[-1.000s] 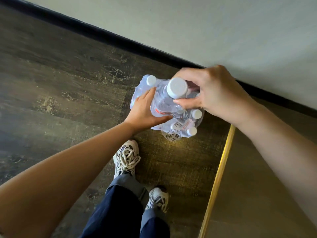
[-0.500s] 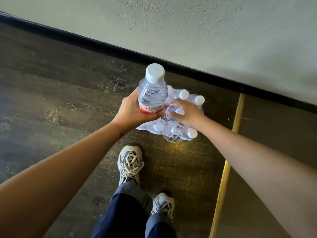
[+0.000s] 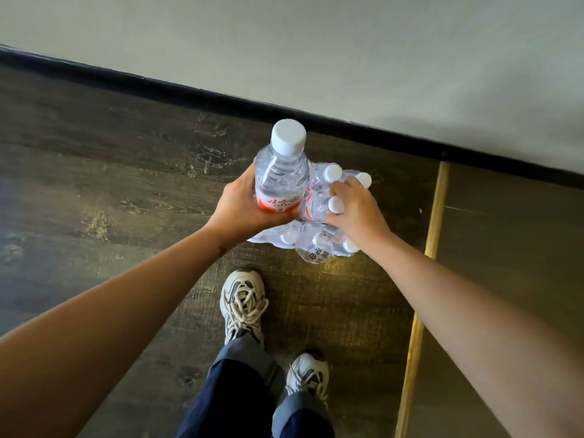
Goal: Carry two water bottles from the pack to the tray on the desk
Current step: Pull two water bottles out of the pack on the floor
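Left hand grips one water bottle upright, clear of the pack on the floor near the wall's baseboard; right hand is closed around a second bottle still seated in the pack. Risk: torn wrap may snag that bottle and drag the pack up. Shoes stand nearest; neighbouring bottles crowd the grip; tray and surface not in view.

dark wood floor, grey wall, sneakers
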`<act>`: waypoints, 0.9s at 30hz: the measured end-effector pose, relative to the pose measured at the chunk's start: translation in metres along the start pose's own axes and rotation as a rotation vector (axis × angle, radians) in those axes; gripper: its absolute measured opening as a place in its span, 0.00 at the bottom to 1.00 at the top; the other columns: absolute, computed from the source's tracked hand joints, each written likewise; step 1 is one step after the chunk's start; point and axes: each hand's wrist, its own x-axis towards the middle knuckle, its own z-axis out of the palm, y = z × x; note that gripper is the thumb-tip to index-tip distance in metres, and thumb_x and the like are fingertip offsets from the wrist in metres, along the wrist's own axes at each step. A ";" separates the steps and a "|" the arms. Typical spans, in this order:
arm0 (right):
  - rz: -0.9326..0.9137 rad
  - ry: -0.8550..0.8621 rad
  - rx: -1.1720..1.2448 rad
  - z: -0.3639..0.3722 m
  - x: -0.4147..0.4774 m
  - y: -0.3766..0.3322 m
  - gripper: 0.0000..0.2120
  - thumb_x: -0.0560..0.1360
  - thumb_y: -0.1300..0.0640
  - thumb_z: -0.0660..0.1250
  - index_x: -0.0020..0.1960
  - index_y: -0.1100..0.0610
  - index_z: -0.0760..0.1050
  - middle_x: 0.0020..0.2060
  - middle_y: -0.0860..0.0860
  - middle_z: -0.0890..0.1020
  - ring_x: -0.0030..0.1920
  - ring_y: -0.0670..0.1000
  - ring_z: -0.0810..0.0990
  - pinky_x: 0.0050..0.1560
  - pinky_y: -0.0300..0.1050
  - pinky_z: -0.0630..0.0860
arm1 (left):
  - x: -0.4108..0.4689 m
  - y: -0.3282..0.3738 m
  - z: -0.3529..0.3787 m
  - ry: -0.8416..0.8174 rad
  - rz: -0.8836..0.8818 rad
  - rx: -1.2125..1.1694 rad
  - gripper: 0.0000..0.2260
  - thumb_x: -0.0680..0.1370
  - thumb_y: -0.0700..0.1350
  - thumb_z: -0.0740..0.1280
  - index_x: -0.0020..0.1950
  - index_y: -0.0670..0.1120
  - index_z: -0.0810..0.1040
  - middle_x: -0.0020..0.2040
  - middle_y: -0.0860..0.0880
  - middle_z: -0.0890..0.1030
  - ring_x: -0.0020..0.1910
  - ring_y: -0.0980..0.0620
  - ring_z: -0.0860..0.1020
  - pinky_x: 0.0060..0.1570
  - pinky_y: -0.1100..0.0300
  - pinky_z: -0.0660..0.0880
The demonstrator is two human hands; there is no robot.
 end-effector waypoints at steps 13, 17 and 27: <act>-0.049 0.284 0.176 -0.133 -0.072 -0.031 0.12 0.61 0.65 0.73 0.44 0.59 0.78 0.40 0.54 0.73 0.38 0.50 0.71 0.40 0.27 0.65 | 0.000 0.043 0.038 -0.135 0.071 0.059 0.35 0.61 0.55 0.78 0.64 0.51 0.70 0.55 0.54 0.81 0.55 0.55 0.79 0.57 0.57 0.75; -0.008 0.292 0.231 -0.120 -0.074 -0.028 0.12 0.61 0.67 0.72 0.44 0.61 0.79 0.42 0.56 0.73 0.40 0.49 0.70 0.41 0.23 0.64 | 0.002 0.046 0.052 -0.122 0.047 0.045 0.32 0.60 0.57 0.77 0.62 0.53 0.72 0.48 0.60 0.80 0.46 0.67 0.77 0.45 0.74 0.72; 0.064 0.235 0.519 -0.052 -0.059 0.020 0.32 0.60 0.58 0.79 0.61 0.58 0.69 0.56 0.50 0.77 0.60 0.52 0.73 0.62 0.42 0.73 | 0.010 0.045 0.051 -0.097 0.034 0.024 0.31 0.62 0.56 0.77 0.61 0.50 0.72 0.53 0.55 0.81 0.53 0.55 0.79 0.51 0.63 0.74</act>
